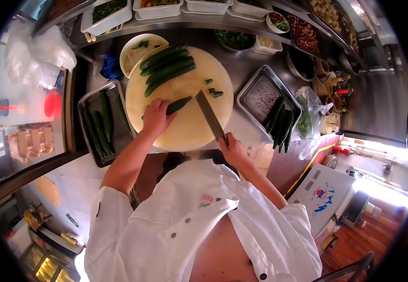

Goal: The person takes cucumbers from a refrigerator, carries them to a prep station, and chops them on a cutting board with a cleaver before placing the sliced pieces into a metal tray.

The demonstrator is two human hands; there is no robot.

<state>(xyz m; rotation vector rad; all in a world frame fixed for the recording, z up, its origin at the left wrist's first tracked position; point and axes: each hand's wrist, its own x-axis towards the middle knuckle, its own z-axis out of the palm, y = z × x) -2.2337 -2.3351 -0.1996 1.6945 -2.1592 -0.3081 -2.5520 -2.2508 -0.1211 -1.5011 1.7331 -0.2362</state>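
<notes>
On a round cutting board point(185, 127) lies a single cucumber point(179, 105), held down by my left hand point(157, 115), its fingers curled over it. My right hand point(232, 148) grips the handle of a cleaver point(209, 115), whose blade points away from me over the board, apart from the cucumber's tip. Several whole cucumbers point(169, 68) lie side by side at the board's far left. Small cut-off cucumber ends point(217, 94) rest at the right of the board.
A metal tray with cucumbers point(101, 124) stands left of the board, another metal tray point(260, 94) with cucumbers on the right. Behind are a white bowl point(131, 49) and a blue cloth point(111, 66). White food tubs point(105, 19) line a shelf. A plastic bag point(313, 113) sits at right.
</notes>
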